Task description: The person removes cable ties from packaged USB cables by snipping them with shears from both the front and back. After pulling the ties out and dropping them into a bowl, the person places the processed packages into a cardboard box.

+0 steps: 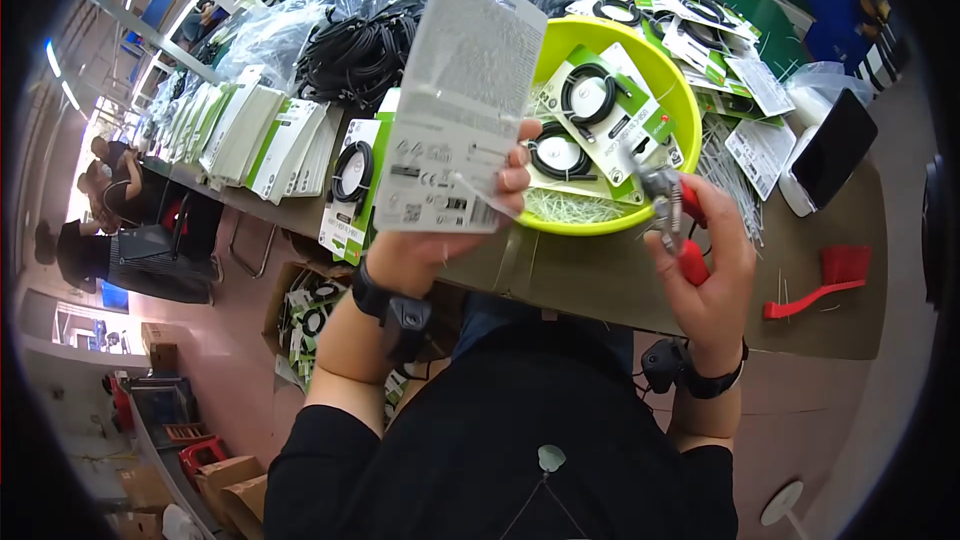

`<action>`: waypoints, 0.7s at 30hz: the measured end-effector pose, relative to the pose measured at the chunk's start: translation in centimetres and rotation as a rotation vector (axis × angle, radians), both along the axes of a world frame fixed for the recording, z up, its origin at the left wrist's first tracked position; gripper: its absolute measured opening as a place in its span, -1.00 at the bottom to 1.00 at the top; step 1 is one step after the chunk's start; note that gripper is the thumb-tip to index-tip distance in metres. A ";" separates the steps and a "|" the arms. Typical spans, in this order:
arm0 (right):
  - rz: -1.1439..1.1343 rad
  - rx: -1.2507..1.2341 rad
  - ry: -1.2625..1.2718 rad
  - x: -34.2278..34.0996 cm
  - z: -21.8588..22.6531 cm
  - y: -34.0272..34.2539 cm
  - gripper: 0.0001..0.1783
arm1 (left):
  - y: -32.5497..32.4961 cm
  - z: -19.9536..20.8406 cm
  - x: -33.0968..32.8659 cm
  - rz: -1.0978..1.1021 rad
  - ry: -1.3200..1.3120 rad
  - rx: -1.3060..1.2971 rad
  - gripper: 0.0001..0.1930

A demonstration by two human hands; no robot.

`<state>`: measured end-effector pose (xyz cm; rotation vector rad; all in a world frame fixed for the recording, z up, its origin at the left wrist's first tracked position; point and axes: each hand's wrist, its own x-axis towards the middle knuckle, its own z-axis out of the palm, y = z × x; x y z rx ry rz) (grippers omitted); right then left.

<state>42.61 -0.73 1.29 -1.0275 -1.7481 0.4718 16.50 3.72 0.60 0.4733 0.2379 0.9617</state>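
Note:
My left hand (418, 254) is closed on a cardboard packaging card (455, 90), raised upright with its printed grey-white back showing. A thin pale strip sticks out from the card's lower part. In my right hand (718, 280) is a pair of small cutting pliers (660, 188) with red handles, jaws pointing up and left over the basin's near rim. Behind both hands stands a yellow-green basin (688, 105). Inside it lie carded black cables (612, 135) and many short clear-white plastic offcuts (570, 207). Whatever is on the card's far face is hidden.
More carded cables (345, 185) lie left of the basin, beside rows of stacked cards (235, 135). Black cables (355, 55) and plastic bags sit behind. At right are piled cards, white ties (728, 175), a black-screened device (828, 150) and a red brush (820, 290). A box (300, 325) holds cards below.

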 end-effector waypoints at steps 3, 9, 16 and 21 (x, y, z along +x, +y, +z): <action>-0.049 0.079 -0.235 -0.6 0.5 -0.2 -0.46 | -1.6 -0.7 0.7 0.009 -0.111 -0.058 -0.27; -0.153 0.085 -0.483 -0.7 0.1 0.0 -0.46 | -2.8 -2.2 0.5 -0.057 -0.176 -0.072 -0.21; -0.164 0.127 -0.516 -0.8 0.3 -0.2 -0.48 | -3.5 -2.4 0.5 -0.049 -0.155 -0.064 -0.25; -0.192 0.142 -0.593 -0.8 0.7 -0.2 -0.50 | -3.3 -3.3 0.7 -0.061 -0.184 -0.053 -0.25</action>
